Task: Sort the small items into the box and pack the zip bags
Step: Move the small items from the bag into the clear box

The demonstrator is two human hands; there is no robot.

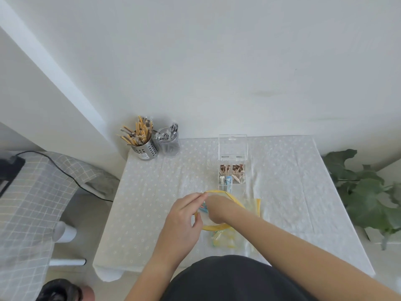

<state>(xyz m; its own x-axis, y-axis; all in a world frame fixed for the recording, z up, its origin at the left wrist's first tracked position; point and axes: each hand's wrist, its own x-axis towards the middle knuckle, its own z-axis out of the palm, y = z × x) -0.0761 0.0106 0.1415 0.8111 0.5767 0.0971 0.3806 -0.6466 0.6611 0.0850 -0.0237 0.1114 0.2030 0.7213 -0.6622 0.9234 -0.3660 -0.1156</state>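
A clear zip bag with a yellow rim (219, 193) is held open above the table in front of me. My left hand (183, 222) pinches the rim at its far left edge. My right hand (214, 208) reaches down into the bag's mouth, fingers hidden inside; a small blue item (204, 207) shows between the hands. A second yellow-edged zip bag (225, 238) lies flat underneath with small yellow and blue items in it. Behind the bags stands the clear compartment box (231, 177), lid up, holding brown clips and small blue and white items.
A perforated metal cup of wrapped sticks (144, 146) and a clear cup of grey wrapped items (169, 142) stand at the table's far left corner. The white dotted tablecloth (152, 192) covers the table. A leafy plant (366, 196) is at the right; a checked-cloth table (32, 192) at the left.
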